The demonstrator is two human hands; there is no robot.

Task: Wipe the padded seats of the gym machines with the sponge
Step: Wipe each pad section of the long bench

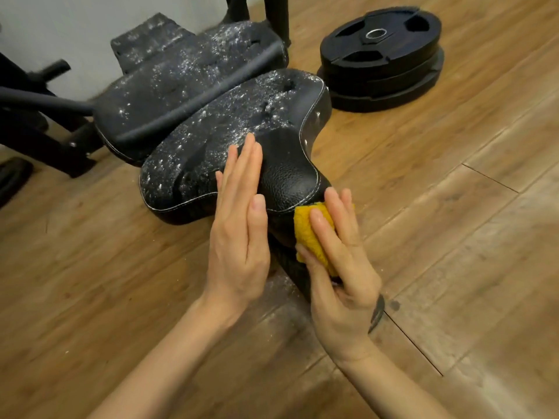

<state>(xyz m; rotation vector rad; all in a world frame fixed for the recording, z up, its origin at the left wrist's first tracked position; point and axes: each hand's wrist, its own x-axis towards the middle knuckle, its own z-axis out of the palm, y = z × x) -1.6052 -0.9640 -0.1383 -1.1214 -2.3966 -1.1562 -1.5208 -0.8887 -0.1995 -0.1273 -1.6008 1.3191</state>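
Near padded seat [230, 137], black leather w/ white stitching, saddle-shaped: long axis runs from narrow nose at lower right toward wide end at upper left/top. Nose points toward the person. Most of its top is speckled w/ white dust/powder; the nose area is clean, grain visible. Two dents/holes near the wide far end.

Left hand [239, 225] lies flat on the seat's near edge, fingers straight and together, tips pointing up-left onto the dusty zone; not gripping anything.

Right hand [338, 267] presses the yellow sponge [311, 234] against the right side of the seat nose, just below the stitched seam. Fingers mostly straight over the sponge, slightly spread, thumb tucked under its lower edge; dark tattoo mark at wrist. Sponge is bunched, long axis roughly up-down along the nose side.

Second padded seat [169, 86] sits just behind the first, also dusty, w/ a black tube [199, 95] lying diagonally across it. Another dusty pad [148, 37] further back by the white wall. Machine frame [39, 116] at left.

Stacked black weight plates [381, 55] on the wood floor [453, 207] at upper right, near the seat's wide end but apart. No readable writing on anything.

Open floor right of and in front of the seat; white dust on the boards under the nose.
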